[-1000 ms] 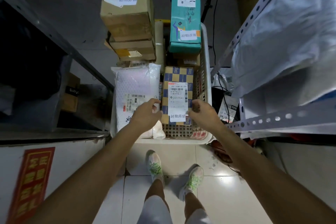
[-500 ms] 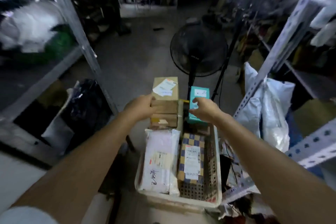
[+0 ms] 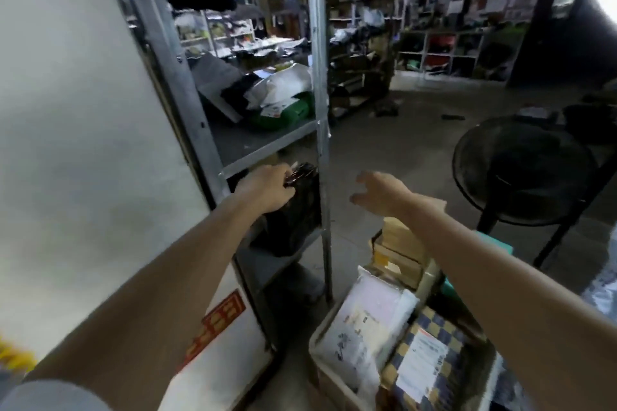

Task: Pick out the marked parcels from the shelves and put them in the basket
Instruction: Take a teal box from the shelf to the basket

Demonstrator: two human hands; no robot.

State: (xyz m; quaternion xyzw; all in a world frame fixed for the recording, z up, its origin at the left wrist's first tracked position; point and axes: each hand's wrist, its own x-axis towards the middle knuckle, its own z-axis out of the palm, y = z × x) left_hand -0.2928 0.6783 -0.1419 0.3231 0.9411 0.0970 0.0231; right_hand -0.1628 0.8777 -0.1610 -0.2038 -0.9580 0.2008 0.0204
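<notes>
Left hand (image 3: 267, 190) grip pinching the top of the black parcel (image 3: 297, 220), which is not yet off the lower shelf (image 3: 267, 265). Right hand (image 3: 377, 193) grip wide, empty, hovering nearby. Basket (image 3: 317, 344) holds white mailer (image 3: 367, 317) and checkered box (image 3: 430, 347), so I'd judge it partway done. Concrete floor (image 3: 384, 150), cluttered stockroom, fan (image 3: 521, 170) far right.

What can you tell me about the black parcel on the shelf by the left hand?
The black parcel looks like a glossy, crinkled plastic bag, standing roughly upright on a grey metal shelf, below the upper shelf and beside the front post. The left hand grips its bunched top edge. No label or mark shows in this blurred picture.
</notes>
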